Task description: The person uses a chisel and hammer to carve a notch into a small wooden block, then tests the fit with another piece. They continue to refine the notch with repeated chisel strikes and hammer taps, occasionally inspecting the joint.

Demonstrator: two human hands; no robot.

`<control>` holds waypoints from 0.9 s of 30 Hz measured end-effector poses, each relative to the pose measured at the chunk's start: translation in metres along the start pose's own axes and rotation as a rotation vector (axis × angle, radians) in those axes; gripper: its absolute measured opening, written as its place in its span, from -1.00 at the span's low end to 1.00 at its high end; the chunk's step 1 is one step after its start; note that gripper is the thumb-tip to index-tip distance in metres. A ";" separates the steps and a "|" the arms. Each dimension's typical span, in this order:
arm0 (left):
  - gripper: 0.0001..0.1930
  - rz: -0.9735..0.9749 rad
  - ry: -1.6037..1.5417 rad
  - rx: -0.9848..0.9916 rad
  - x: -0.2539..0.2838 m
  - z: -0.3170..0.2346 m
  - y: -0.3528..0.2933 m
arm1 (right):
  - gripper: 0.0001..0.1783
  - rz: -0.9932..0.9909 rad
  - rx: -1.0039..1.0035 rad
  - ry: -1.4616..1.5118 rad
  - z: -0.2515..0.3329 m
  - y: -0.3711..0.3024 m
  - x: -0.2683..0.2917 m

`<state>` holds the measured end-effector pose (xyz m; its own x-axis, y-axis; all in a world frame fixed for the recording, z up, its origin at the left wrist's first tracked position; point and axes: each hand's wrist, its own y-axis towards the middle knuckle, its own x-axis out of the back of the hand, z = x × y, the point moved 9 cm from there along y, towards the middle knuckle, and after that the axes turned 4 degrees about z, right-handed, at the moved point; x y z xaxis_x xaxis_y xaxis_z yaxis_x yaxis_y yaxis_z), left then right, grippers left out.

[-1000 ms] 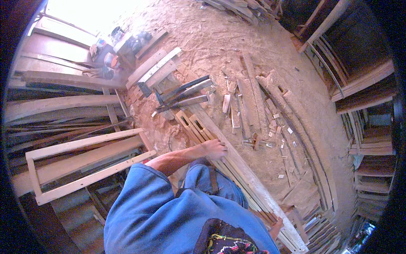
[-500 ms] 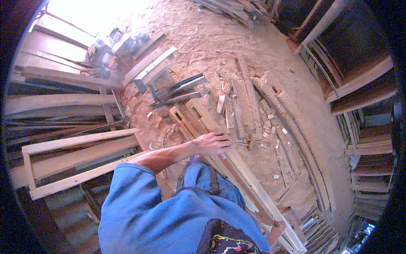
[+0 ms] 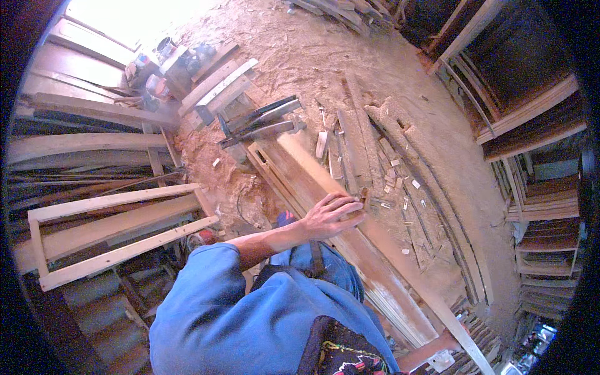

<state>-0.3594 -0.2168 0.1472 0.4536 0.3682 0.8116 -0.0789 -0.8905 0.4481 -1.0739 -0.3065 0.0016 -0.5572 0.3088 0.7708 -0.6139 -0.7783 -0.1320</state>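
A long pale wooden plank runs diagonally from the bench's far end to the lower right, its near part smeared by motion. My left hand reaches across from the left, fingers curled over the plank at mid-length. At its near end, my right hand grips the same plank; its fingers are small and blurred. Left of the plank, a slotted wooden strip and other long strips lie on the brown bench surface.
Dark clamp-like metal bars stand beyond the bench. A light wooden frame lies at left beside stacked boards. Offcuts and long curved strips litter the sawdust-covered floor. Shelves of wood pieces line the right.
The plank has swung to the right, away from the strips beside it, uncovering more of the brown surface. Both my hands have moved right with it, the left one now curled over it.
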 end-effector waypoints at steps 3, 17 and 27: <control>-0.41 -0.149 0.085 -0.008 -0.006 -0.004 -0.020 | -0.30 0.006 0.012 0.008 -0.002 0.005 0.006; -0.28 0.045 -0.078 0.127 0.001 0.009 0.003 | -0.32 0.031 0.000 -0.002 -0.014 0.030 0.024; -0.42 0.195 0.230 -0.122 -0.083 -0.002 -0.021 | -0.33 0.082 -0.028 0.010 -0.030 0.058 0.019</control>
<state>-0.3967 -0.2283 0.0712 0.2083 0.2564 0.9439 -0.2565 -0.9169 0.3057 -1.1365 -0.3297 -0.0102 -0.6117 0.2497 0.7506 -0.5811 -0.7857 -0.2122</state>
